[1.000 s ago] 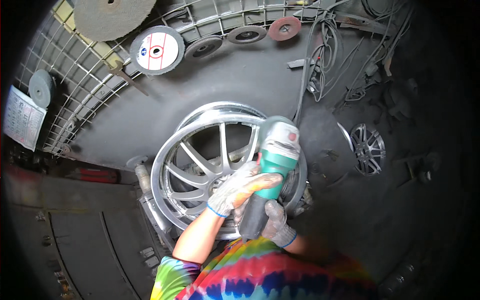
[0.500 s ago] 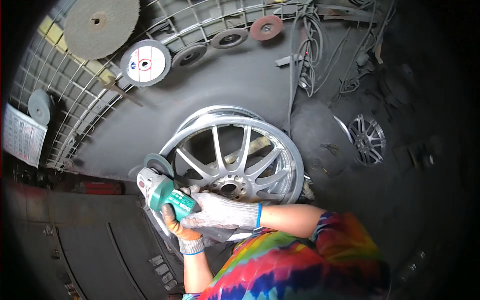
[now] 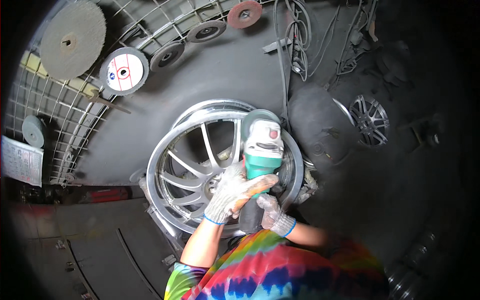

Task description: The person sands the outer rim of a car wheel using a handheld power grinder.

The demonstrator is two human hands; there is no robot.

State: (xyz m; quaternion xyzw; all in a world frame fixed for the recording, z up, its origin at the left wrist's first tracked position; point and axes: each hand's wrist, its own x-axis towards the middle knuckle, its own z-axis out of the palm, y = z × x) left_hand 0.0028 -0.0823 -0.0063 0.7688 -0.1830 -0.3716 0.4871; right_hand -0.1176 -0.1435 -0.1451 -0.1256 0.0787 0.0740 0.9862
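My left hand [image 3: 234, 192], in a whitish glove with orange on it, wraps round the green body of an angle grinder [image 3: 264, 165]. My right hand [image 3: 274, 214], gloved too, grips the grinder's dark rear end from the right side. The grinder points away from me, its pale head over the right part of a silver alloy wheel [image 3: 185, 183]. A grey disc [image 3: 247, 122] shows at the head's far left edge, near the wheel's far rim. Whether it touches the rim I cannot tell. Grinder and hands hide some spokes and part of the hub.
A wire mesh [image 3: 65, 107] at the far left carries several discs, among them a large grey one [image 3: 75, 40] and a white-faced one [image 3: 125, 72]. Cables [image 3: 297, 35] hang at the back. Another alloy wheel [image 3: 369, 120] stands at the right. Something red [image 3: 107, 194] lies at the left.
The grinder has swung from the wheel's left side to its right and now points away from me. My left hand has moved onto its body, my right hand back to its rear end.
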